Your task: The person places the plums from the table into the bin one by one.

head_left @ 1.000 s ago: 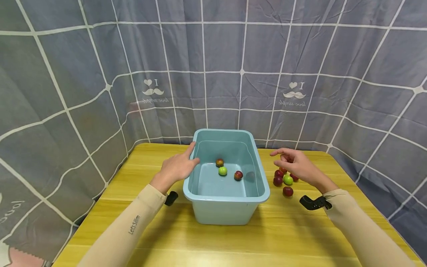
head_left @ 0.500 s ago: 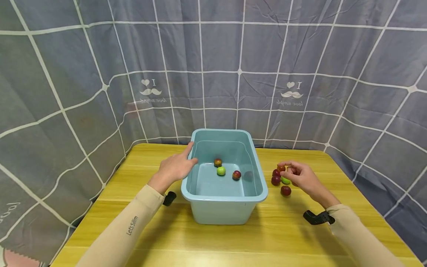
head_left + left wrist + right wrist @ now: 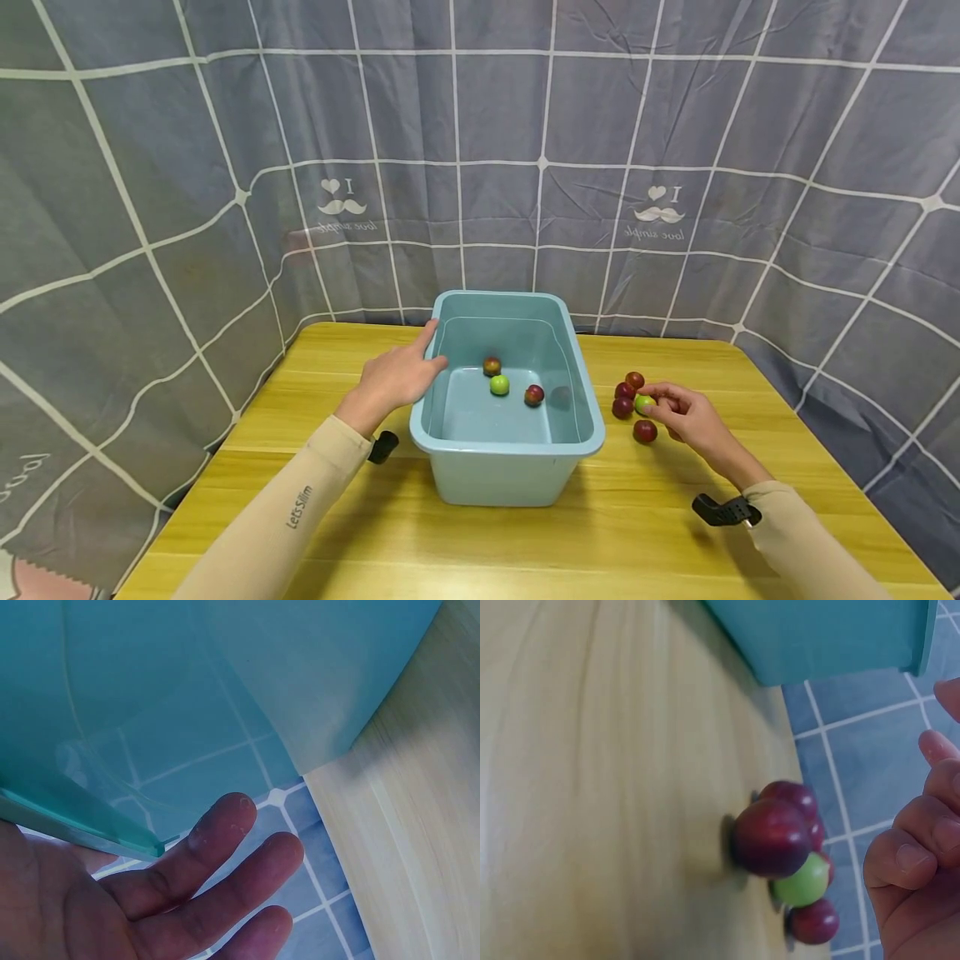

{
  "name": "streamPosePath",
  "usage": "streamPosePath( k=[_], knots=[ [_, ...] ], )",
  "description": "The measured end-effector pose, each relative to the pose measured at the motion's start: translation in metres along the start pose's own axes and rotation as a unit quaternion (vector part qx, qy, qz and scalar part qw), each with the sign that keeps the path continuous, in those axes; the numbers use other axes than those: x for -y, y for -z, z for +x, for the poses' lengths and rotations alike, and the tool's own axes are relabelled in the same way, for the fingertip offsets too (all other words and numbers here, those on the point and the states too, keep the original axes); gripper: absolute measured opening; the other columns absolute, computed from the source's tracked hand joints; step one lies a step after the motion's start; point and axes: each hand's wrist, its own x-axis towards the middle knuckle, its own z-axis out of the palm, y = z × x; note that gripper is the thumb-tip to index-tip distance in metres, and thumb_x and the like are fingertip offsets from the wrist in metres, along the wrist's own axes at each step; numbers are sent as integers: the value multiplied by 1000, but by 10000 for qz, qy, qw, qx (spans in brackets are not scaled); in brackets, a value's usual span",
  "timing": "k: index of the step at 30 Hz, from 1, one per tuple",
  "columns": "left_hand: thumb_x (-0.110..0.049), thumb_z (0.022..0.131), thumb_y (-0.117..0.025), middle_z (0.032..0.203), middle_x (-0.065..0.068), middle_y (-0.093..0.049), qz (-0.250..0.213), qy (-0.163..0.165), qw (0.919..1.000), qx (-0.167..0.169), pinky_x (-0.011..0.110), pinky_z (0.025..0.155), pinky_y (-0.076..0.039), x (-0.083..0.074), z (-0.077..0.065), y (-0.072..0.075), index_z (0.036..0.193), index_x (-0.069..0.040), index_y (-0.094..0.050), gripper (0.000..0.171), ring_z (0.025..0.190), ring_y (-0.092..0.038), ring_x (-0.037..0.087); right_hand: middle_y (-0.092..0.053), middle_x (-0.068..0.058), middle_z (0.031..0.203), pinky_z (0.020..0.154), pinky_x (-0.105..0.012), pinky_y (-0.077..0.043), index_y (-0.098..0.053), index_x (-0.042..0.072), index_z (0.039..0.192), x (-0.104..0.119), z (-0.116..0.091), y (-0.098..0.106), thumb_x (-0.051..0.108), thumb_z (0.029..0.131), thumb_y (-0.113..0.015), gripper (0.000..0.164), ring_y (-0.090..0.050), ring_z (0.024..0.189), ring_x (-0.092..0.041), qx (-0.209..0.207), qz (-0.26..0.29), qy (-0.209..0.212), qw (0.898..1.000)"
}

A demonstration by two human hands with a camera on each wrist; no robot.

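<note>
A light blue plastic tub point(image 3: 495, 475) stands mid-table. My left hand point(image 3: 397, 377) holds its left rim, thumb over the edge; in the left wrist view several fingers point(image 3: 217, 885) of that hand extend along the outside wall. Inside lie a green plum point(image 3: 499, 385) and two reddish plums point(image 3: 534, 395). To the right of the tub my right hand point(image 3: 693, 421) hovers beside a loose cluster of plums, thumb and index finger toward a green plum point(image 3: 643, 405). The right wrist view shows its other fingers point(image 3: 911, 859) curled, with no fruit in them. Dark red plums point(image 3: 645, 431) surround the green one.
The yellow wooden table point(image 3: 360, 542) reaches back to a grey gridded curtain point(image 3: 495, 208) that wraps around the back and sides. Black wrist cameras point(image 3: 722, 510) are strapped on both arms.
My right hand has come down and drawn back towards me beside the cluster, uncovering the rearmost red plum. The left hand stays on the tub's rim.
</note>
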Motion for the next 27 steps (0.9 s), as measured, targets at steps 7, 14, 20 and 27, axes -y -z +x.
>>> streamPosePath(
  k=[7, 14, 20, 27],
  knots=[
    [-54, 99, -34, 137, 18, -61, 22, 20, 10000, -6, 43, 66, -45, -1, 0, 1, 163, -35, -4, 73, 112, -63, 36, -40, 6, 62, 47, -31, -35, -58, -9, 129, -21, -4, 0, 18, 99, -65, 41, -36, 48, -12, -49, -92, -3, 9999],
    [-54, 99, -34, 131, 18, -64, 6, 48, 10000, 15, 42, 65, -45, -2, -1, 0, 163, -35, -4, 73, 109, -64, 35, -42, 1, 59, 44, -30, -34, -59, -8, 127, -34, -10, -3, 19, 97, -67, 42, -38, 46, -16, -144, -183, -310, 9992],
    [-55, 99, -34, 137, 19, -61, -6, 13, 10000, 7, 44, 67, -46, -2, -1, 1, 163, -34, -4, 74, 110, -64, 37, -42, 1, 60, 45, -29, -34, -60, -6, 128, -43, -10, -3, 23, 96, -69, 43, -39, 47, -17, -160, -208, -497, 9984],
    [-55, 99, -34, 141, 18, -59, 2, 14, 10000, 54, 43, 66, -46, -3, -1, 1, 163, -34, -4, 74, 112, -64, 37, -42, 5, 61, 47, -28, -33, -63, -2, 128, -51, -7, -4, 27, 96, -69, 44, -37, 49, -9, -197, -454, -720, 9962]
  ],
)
